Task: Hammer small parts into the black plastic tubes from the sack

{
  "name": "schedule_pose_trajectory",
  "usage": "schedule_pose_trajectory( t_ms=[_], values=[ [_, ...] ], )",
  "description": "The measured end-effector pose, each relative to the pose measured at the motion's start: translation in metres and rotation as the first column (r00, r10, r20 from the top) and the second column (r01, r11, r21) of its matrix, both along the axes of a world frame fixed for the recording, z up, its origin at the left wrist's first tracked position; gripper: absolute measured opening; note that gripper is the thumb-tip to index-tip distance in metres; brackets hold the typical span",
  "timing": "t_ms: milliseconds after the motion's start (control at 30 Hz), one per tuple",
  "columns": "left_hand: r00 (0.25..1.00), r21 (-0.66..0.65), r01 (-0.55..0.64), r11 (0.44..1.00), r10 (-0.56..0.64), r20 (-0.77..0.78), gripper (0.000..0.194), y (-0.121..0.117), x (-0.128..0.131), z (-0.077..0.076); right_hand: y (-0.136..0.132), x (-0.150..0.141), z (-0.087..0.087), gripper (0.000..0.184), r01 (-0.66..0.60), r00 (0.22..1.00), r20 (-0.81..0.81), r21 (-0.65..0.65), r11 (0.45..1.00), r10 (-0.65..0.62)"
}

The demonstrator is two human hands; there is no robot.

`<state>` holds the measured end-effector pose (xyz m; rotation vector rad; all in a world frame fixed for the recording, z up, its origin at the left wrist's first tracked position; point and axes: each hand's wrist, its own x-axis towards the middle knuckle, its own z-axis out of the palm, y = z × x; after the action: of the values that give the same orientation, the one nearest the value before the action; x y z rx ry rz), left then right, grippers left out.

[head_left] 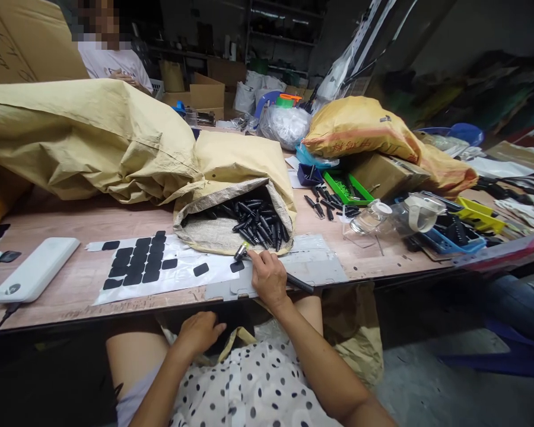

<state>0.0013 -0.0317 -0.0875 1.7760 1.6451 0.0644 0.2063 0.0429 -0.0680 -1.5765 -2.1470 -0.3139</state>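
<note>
workshop — sacks of parts [258, 222] | cardboard boxes [207, 95] | cluttered wooden bench [71, 222] — parts trays [349, 187]

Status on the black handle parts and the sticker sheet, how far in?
Done: several gaps show on the white backing sheet of black rounded stickers, and one sticker lies loose by the sack.
In hand: the right hand grips a black rod-shaped tool with a silver tip on the wooden table; the left hand rests in the lap.
Left: the open tan woven sack holds many black parts.
</note>
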Motion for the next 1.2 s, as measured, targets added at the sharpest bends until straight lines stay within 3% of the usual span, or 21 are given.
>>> schedule_pose_trajectory(
  t_ms=[67,133,167,233,333,400,500,600,733,833,933,1033,1200],
  values=[
    [0.974,-0.14,0.162,0.977,-0.135,0.183,0.028,0.01,0.005,0.038,0.0,0.0,0.001,0.042,0.002,1.0,0.005,-0.025,1.0,-0.002],
    [0.911,-0.144,0.268,0.952,-0.202,0.36,0.029,0.033,0.011,0.072,0.0,0.0,0.001,0.042,0.006,1.0,0.002,-0.034,0.999,-0.006],
    [0.899,-0.048,0.251,0.967,-0.215,0.381,0.03,0.049,0.015,0.085,0.0,0.0,0.001,0.042,0.007,1.0,-0.001,-0.037,0.999,-0.007],
    [0.939,0.229,0.096,0.969,-0.164,0.303,0.028,0.087,0.023,0.101,0.0,-0.001,0.001,0.041,0.005,1.0,-0.009,-0.042,0.999,-0.005],
    [0.984,0.527,-0.144,0.837,0.065,0.166,0.022,0.148,0.039,0.104,0.0,-0.001,0.001,0.041,0.0,1.0,-0.025,-0.044,0.999,-0.001],
    [0.989,0.601,-0.146,0.786,0.117,0.087,0.027,0.18,0.049,0.1,0.0,-0.002,0.001,0.041,0.004,0.999,-0.037,-0.038,0.999,-0.005],
    [0.994,0.597,-0.057,0.8,0.101,-0.04,0.035,0.208,0.063,0.096,0.0,-0.003,0.001,0.04,0.011,0.999,-0.049,-0.019,1.0,-0.012],
    [0.989,0.575,0.0,0.818,0.085,-0.122,0.038,0.219,0.071,0.095,0.0,-0.003,0.001,0.039,0.014,0.999,-0.049,-0.008,1.0,-0.014],
    [0.986,0.611,-0.031,0.791,0.123,-0.109,0.032,0.221,0.069,0.094,0.0,-0.004,0.001,0.038,0.015,0.999,-0.047,0.001,1.0,-0.015],
    [0.994,0.651,-0.098,0.752,0.106,0.028,0.021,0.21,0.052,0.092,0.0,-0.004,0.001,0.038,0.013,0.998,-0.054,-0.013,1.0,-0.013],
    [0.977,0.65,-0.167,0.741,0.037,0.209,0.015,0.179,0.021,0.086,-0.001,-0.004,0.0,0.038,0.007,0.997,-0.07,-0.023,1.0,-0.009],
    [0.939,0.601,-0.225,0.767,0.007,0.343,0.021,0.135,-0.011,0.075,0.0,-0.004,0.0,0.034,0.004,0.996,-0.087,-0.032,0.999,-0.007],
    [0.947,0.511,-0.128,0.85,-0.049,0.318,0.019,0.081,-0.039,0.053,0.006,0.001,0.005,0.022,0.014,0.993,-0.114,-0.121,0.993,-0.028]
  ],
)
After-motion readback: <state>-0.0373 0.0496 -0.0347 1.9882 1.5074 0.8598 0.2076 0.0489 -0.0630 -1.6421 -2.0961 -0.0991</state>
